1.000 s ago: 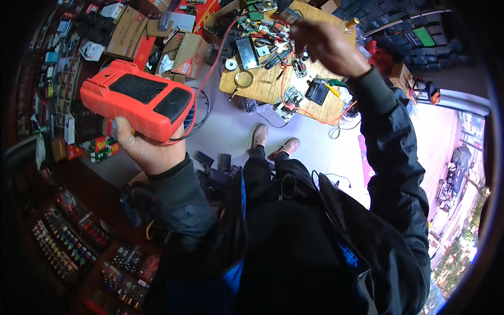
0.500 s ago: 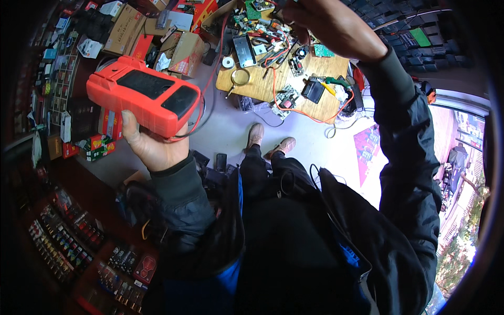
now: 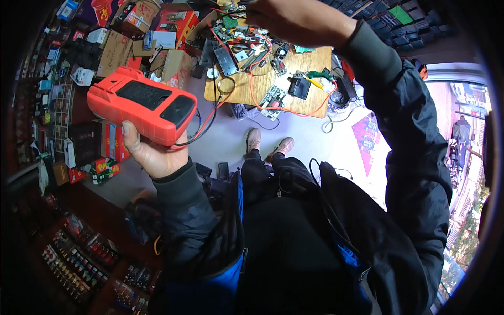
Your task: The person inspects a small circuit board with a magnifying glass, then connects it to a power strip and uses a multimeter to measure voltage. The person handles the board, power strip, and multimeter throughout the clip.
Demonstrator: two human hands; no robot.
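My left hand [image 3: 160,157] is wrapped around a red multimeter [image 3: 113,105] with dark panels on its facing side, held in the air at the left. Red and black test leads [image 3: 212,113] leave its lower end, loop beside it and run up toward the far side. At the top my right hand [image 3: 299,23] is closed, with the leads reaching its fingers; the fingertips are partly hidden by the hand and the upper picture edge. Below that hand stands a wooden table [image 3: 241,94] strewn with circuit boards and tools.
On the table are a magnifying glass [image 3: 226,85], a black box-shaped part [image 3: 299,88], a circuit board [image 3: 273,102] and a green-handled tool [image 3: 317,75]. Cardboard boxes [image 3: 113,55] are stacked at the left. Shelves of small goods [image 3: 79,257] line the lower left. A bright doorway opens at right.
My right hand has moved left and slightly up, with the leads at its fingers. The multimeter has tipped a little and sits slightly lower. The table has shifted left in view.
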